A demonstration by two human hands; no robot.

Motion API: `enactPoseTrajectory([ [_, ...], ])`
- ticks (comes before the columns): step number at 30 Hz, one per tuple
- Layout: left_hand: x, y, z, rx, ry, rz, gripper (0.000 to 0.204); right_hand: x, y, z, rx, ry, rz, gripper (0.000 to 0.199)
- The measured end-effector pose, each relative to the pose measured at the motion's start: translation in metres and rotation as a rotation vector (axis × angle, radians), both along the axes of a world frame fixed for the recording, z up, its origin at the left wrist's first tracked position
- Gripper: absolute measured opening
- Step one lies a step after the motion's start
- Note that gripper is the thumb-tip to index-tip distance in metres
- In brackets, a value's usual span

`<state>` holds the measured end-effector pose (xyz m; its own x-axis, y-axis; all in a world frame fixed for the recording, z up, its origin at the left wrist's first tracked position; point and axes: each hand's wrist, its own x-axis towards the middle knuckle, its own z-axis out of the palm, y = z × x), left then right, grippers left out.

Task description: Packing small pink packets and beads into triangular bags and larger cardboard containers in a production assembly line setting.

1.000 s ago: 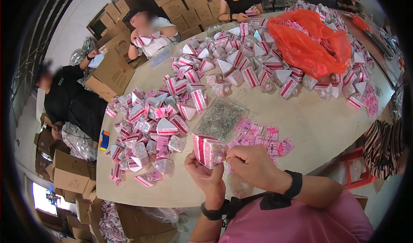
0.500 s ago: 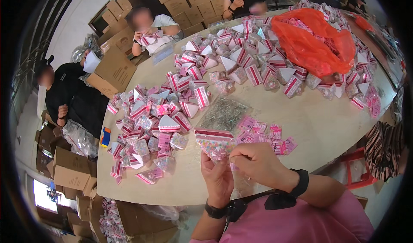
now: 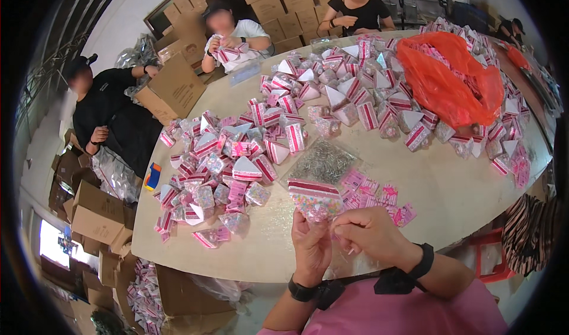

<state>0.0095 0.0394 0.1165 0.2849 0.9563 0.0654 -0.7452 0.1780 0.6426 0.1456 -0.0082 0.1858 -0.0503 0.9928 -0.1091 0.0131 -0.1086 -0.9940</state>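
In front of me, my left hand [image 3: 312, 247] grips a cake-slice-shaped toy [image 3: 315, 200] from below. The toy has a pink-and-white striped edge, and small pastel beads show through its clear side. At its lower right, my right hand [image 3: 374, 235] is closed in a pinch; what its fingertips hold is too small to make out. Just beyond the toy lies a clear bag of small silvery metal pieces [image 3: 323, 163]. Pink printed cards [image 3: 388, 194] are spread beside that bag, past my right hand.
Many similar wedge toys [image 3: 246, 169] are heaped on the pale table [image 3: 267, 258], left and far. A red plastic bag [image 3: 450, 80] rests on the far-right heap. Tape [image 3: 152, 176] lies near the left edge. Co-workers stand around; cardboard boxes [image 3: 172, 89] and a red stool [image 3: 492, 258] are beyond the edge.
The whole view has shifted, so the table and both hands appear farther right. My right fingers have moved slightly lower beside the toy. My left hand keeps its grip.
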Motion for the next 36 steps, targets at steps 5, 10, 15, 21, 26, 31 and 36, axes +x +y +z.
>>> enactPoseTrajectory([
  [5,0.001,-0.001,0.001,0.002,-0.006,0.034,0.050,0.004,0.000,-0.005,-0.057,0.067,0.024,0.018],
  [10,0.000,-0.003,0.004,-0.020,-0.051,-0.013,0.052,0.008,-0.002,-0.008,-0.059,0.111,0.032,0.016],
  [15,0.000,-0.005,-0.002,-0.043,-0.065,-0.025,0.053,0.011,-0.004,-0.009,-0.057,0.191,0.034,0.013],
  [21,0.000,-0.005,-0.008,-0.041,-0.059,-0.057,0.053,0.020,-0.008,-0.010,-0.045,0.152,0.100,0.015],
  [26,0.004,-0.004,-0.011,-0.098,-0.042,-0.085,0.052,0.025,-0.010,-0.010,-0.026,0.183,0.093,0.015],
  [31,0.011,-0.006,-0.020,-0.115,0.070,-0.156,0.051,0.048,-0.015,-0.022,-0.027,0.175,0.110,0.016],
  [36,0.023,0.007,-0.048,-0.153,0.290,-0.258,0.052,0.065,-0.029,-0.023,-0.086,0.276,-0.034,0.027],
])
